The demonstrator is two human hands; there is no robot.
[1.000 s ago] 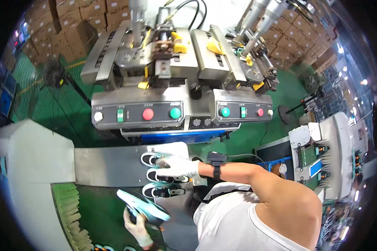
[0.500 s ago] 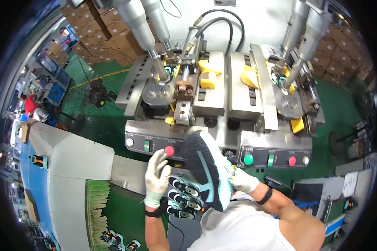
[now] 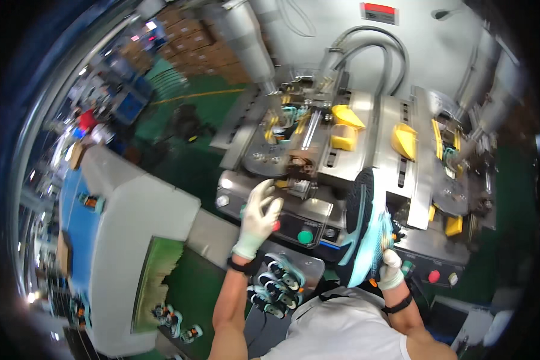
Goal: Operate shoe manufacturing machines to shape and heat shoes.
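Note:
My right hand, in a white glove, is closed on a black and light-blue sneaker. The shoe stands on end, its dark sole turned toward the left, in front of the machine's middle. Over the left control panel, my gloved left hand is raised with its fingers apart and nothing in it. A red button sits right beside that hand; whether they touch I cannot tell. Below it, several similar small-looking shoes lie in a row on a grey stand.
The two-station press fills the far side, with yellow pads and metal cylinders. A blue conveyor with a pale housing runs along the left. More shoes are at the lower left.
The view has swung, so the scene sits farther right. My left hand has risen over the left panel. The sneaker, still in my right hand, has moved right and stands more upright.

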